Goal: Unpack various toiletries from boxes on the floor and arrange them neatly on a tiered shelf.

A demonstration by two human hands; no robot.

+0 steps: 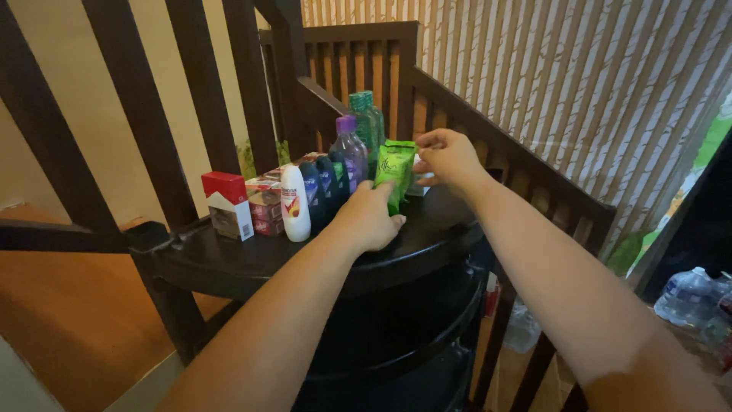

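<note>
A green pouch (396, 169) stands upright on a dark round shelf top (259, 255). My left hand (367, 217) grips the pouch at its lower edge. My right hand (448, 157) pinches the pouch's top right corner. Just left of the pouch stand a purple-capped clear bottle (348, 149), a green bottle (367, 118) behind it, two dark blue bottles (319, 191) and a white bottle (294, 204).
A red and white carton (227, 204) and small red boxes (265, 206) sit at the shelf's left. Dark wooden stair railings (473, 133) surround the shelf. Large water bottles (690, 294) stand at the lower right. A striped curtain (579, 69) hangs behind.
</note>
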